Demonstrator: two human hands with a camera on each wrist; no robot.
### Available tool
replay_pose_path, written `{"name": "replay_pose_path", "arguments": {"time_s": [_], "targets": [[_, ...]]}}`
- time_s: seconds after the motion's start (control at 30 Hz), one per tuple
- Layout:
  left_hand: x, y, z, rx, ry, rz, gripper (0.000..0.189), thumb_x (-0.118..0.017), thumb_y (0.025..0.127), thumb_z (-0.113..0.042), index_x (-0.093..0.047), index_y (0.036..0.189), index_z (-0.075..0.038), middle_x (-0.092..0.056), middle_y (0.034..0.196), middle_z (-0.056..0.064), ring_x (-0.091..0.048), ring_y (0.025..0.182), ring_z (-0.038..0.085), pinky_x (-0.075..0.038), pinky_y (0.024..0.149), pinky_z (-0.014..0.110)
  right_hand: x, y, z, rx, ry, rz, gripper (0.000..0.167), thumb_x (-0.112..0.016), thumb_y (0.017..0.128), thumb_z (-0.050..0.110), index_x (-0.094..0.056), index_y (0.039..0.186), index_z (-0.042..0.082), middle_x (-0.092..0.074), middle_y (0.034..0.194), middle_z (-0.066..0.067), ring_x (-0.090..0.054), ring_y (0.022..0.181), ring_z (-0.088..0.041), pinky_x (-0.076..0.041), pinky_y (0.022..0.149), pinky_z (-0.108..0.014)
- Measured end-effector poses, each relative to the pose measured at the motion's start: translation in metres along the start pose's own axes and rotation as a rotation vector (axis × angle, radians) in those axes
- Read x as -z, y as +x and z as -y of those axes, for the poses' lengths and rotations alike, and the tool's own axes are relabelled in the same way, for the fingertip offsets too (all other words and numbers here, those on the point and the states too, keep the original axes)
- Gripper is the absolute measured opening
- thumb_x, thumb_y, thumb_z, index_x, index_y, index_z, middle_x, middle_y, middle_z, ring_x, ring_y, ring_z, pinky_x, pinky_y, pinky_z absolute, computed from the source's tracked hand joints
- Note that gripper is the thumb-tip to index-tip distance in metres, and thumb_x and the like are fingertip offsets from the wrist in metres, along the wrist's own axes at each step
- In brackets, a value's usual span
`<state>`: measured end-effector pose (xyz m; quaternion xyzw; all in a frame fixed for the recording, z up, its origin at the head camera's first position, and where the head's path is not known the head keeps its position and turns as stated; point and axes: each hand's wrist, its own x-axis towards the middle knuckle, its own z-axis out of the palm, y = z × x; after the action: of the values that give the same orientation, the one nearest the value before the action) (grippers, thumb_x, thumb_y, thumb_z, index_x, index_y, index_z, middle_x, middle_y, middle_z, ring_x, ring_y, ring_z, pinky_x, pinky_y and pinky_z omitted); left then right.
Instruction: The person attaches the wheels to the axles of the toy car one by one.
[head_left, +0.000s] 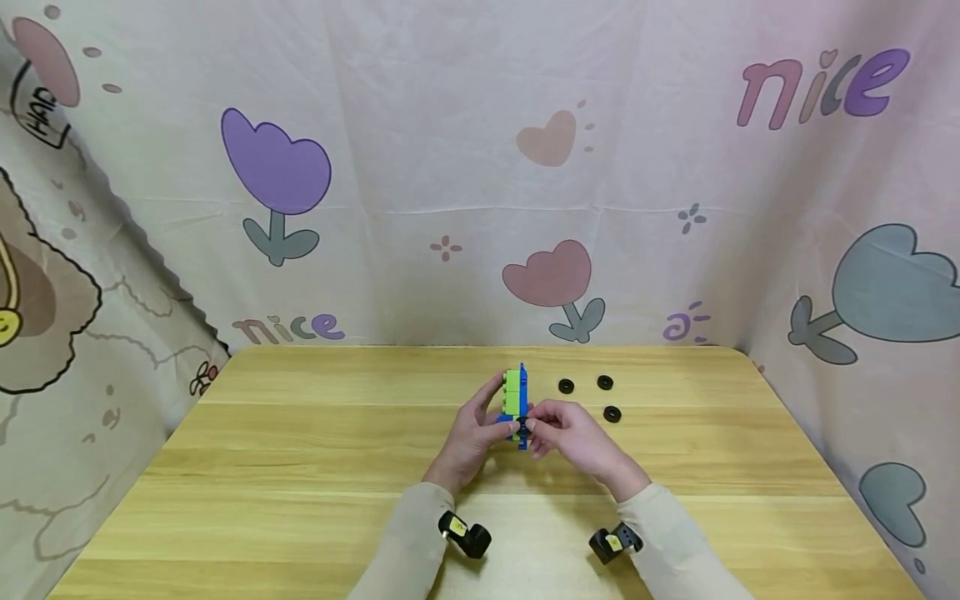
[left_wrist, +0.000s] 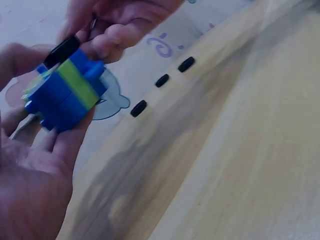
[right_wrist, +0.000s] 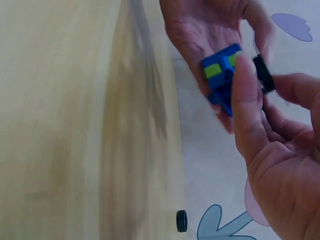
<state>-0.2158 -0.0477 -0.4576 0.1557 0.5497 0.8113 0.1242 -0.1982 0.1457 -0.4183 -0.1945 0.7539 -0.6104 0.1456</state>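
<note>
My left hand [head_left: 467, 440] grips a toy built of blue and lime-green bricks [head_left: 513, 392], held up over the table. A black wheel [left_wrist: 62, 51] sits against one side of the toy. The thumb and fingers of my right hand [head_left: 583, 437] pinch this wheel at the toy's side. In the right wrist view, the wheel [right_wrist: 264, 74] shows between the right thumb and forefinger, and part of the brick toy [right_wrist: 215, 71] is hidden behind that finger. Whether the wheel is fixed to the toy, I cannot tell.
Three loose black wheels [head_left: 566, 386] lie on the wooden table [head_left: 300, 442], right of the toy and beyond the right hand. A printed cloth [head_left: 427, 125] hangs behind the table and along both sides. A small black camera is strapped to each wrist.
</note>
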Motion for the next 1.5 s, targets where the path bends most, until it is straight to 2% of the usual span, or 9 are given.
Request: {"name": "replay_pose_path", "arguments": {"time_s": [0.27,0.53,0.67,0.77,0.83,1.0,1.07,1.3,1.5], "targets": [[0.001,0.001,0.002,-0.025,0.015,-0.022,0.075,-0.066,0.089,0.003,-0.032,0.153,-0.014,-0.020,0.160,0.004,-0.053,0.123,0.038,-0.050,0.092,0.036,0.000,0.001,-0.001,0.007,0.037,0.006,0.022,-0.050,0.103,0.008,-0.057,0.110,-0.012,-0.065,0.092,-0.017,-0.062,0.085,-0.047,-0.056,0.074,-0.049],[0.004,0.001,0.000,-0.021,0.103,-0.118,0.056,-0.062,0.095,-0.006,-0.043,0.147,-0.016,-0.035,0.153,0.004,-0.063,0.107,0.026,-0.055,0.078,0.033,0.004,0.000,-0.001,0.010,-0.110,0.006,0.022,-0.055,0.101,0.014,-0.061,0.109,-0.006,-0.065,0.091,-0.018,-0.064,0.084,-0.042,-0.056,0.075,-0.043],[0.007,0.000,0.000,-0.012,0.115,-0.130,0.058,-0.063,0.094,-0.002,-0.042,0.147,-0.013,-0.041,0.147,0.013,-0.065,0.100,0.024,-0.056,0.076,0.033,0.012,-0.003,-0.001,0.012,-0.201,-0.025,0.023,-0.059,0.099,0.018,-0.063,0.109,-0.003,-0.065,0.095,-0.019,-0.064,0.084,-0.037,-0.054,0.075,-0.048],[0.009,0.000,0.000,-0.016,0.117,-0.132,0.060,-0.063,0.093,0.000,-0.041,0.148,-0.010,-0.044,0.141,0.020,-0.066,0.094,0.023,-0.056,0.074,0.033,0.020,-0.005,0.000,0.011,-0.275,-0.065,0.023,-0.062,0.097,0.017,-0.064,0.108,-0.002,-0.064,0.094,-0.018,-0.063,0.084,-0.034,-0.053,0.074,-0.051],[0.009,-0.001,-0.001,-0.017,0.118,-0.133,0.060,-0.064,0.092,0.000,-0.042,0.148,-0.010,-0.046,0.138,0.023,-0.066,0.093,0.023,-0.057,0.073,0.033,0.028,-0.006,0.000,0.007,-0.335,-0.097,0.020,-0.063,0.096,0.014,-0.064,0.107,-0.002,-0.064,0.092,-0.014,-0.062,0.084,-0.031,-0.054,0.073,-0.046],[0.009,-0.001,0.000,-0.010,0.133,-0.138,0.058,-0.064,0.092,-0.001,-0.045,0.146,-0.013,-0.047,0.138,0.024,-0.066,0.093,0.024,-0.057,0.074,0.034,0.052,-0.012,0.002,-0.005,-0.501,-0.191,0.012,-0.066,0.092,0.005,-0.064,0.103,0.001,-0.063,0.089,-0.001,-0.059,0.084,-0.019,-0.051,0.073,-0.034],[0.010,-0.001,0.000,-0.003,0.141,-0.151,0.058,-0.064,0.092,-0.001,-0.046,0.146,-0.012,-0.049,0.136,0.024,-0.066,0.094,0.024,-0.057,0.075,0.034,0.062,-0.014,0.002,-0.010,-0.558,-0.214,0.013,-0.066,0.091,0.003,-0.065,0.103,0.001,-0.063,0.089,-0.001,-0.059,0.085,-0.018,-0.051,0.074,-0.035],[0.011,-0.003,0.000,0.016,0.137,-0.178,0.057,-0.065,0.091,0.001,-0.047,0.144,-0.011,-0.058,0.125,0.025,-0.067,0.092,0.024,-0.057,0.074,0.035,0.094,-0.015,-0.012,-0.029,-0.712,-0.216,0.018,-0.069,0.087,0.002,-0.065,0.104,-0.003,-0.062,0.095,-0.010,-0.058,0.086,-0.022,-0.049,0.080,-0.043],[0.011,-0.003,0.001,0.012,0.140,-0.169,0.057,-0.065,0.091,0.003,-0.048,0.143,-0.010,-0.059,0.122,0.026,-0.067,0.091,0.023,-0.057,0.073,0.034,0.105,-0.016,-0.023,-0.114,-0.770,-0.188,0.028,-0.072,0.084,0.004,-0.063,0.109,-0.005,-0.058,0.100,-0.014,-0.058,0.091,-0.030,-0.048,0.084,-0.049]]}}
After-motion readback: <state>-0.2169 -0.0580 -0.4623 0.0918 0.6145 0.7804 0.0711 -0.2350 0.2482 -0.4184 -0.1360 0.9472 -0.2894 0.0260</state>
